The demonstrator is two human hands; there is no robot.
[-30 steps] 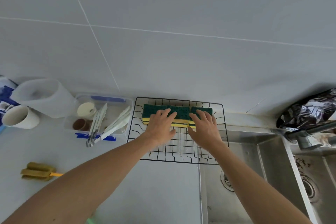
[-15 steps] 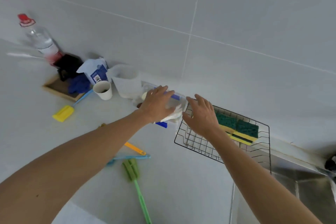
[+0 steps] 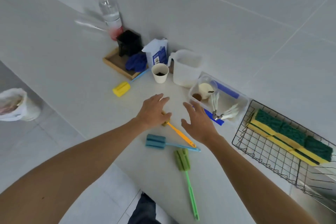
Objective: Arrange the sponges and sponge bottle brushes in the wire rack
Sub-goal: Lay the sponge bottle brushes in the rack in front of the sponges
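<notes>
The black wire rack point(image 3: 254, 147) sits at the right with several green-and-yellow sponges point(image 3: 289, 136) lined along its far side. On the white counter lie sponge bottle brushes: one with an orange handle point(image 3: 179, 134), a blue one point(image 3: 156, 141), a green one point(image 3: 183, 160) and a yellow one point(image 3: 121, 88) farther left. My left hand point(image 3: 153, 112) hovers over the olive head of the orange-handled brush, fingers spread, covering most of it. My right hand point(image 3: 199, 122) is open just right of that brush, touching nothing.
A clear plastic box point(image 3: 234, 112) with tongs and small items stands left of the rack. Behind it are a white jug point(image 3: 185, 69), a paper cup point(image 3: 160, 73), a blue-white bag point(image 3: 158, 54), a wooden tray point(image 3: 114, 63) and a water bottle point(image 3: 109, 11). The counter's front edge runs diagonally below my arms.
Both hands left the sponges in the rack and swung left across the counter. They now hang over the brushes, and the view has turned left with them.
</notes>
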